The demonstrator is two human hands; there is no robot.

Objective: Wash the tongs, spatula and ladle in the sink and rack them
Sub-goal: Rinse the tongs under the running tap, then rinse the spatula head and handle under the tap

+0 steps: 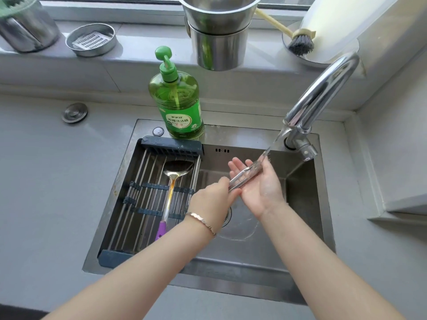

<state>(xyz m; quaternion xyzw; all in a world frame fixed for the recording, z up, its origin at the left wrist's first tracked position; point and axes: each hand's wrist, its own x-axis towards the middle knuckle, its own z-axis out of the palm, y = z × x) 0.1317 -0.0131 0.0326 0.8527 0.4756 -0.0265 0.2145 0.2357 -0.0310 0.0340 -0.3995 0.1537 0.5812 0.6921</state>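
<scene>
Left hand (213, 197): fingers curled round the near end of the tongs, gripping it; a thin bracelet (203, 220) sits on the wrist
Right hand (261, 183): palm up, fingers nearly straight and relaxed; the arms of the tongs lie across the palm and fingers
Tongs (242, 180): metal, held over the sink basin between the two hands, slanting up and away toward the faucet, far tips in the running water
Water (276, 139): a thin stream falls from the spout onto the far end of the tongs
Faucet (323, 93): chrome, curved, at the back right corner of the sink
Sink (242, 255): steel, set into the desk, wet on the bottom
Rack (172, 147): steel bars with dark end pieces, lying across the left part of the sink
Spatula (172, 181): lies on the rack, blade toward the back, purple handle end toward the person
Dish soap bottle (178, 105): green, pump top, upright on the back rim of the sink just behind the rack
Desk (46, 181): grey, around the sink
Window sill: stacked steel cups (219, 31), a round tin (91, 40) and a brush (300, 43)
</scene>
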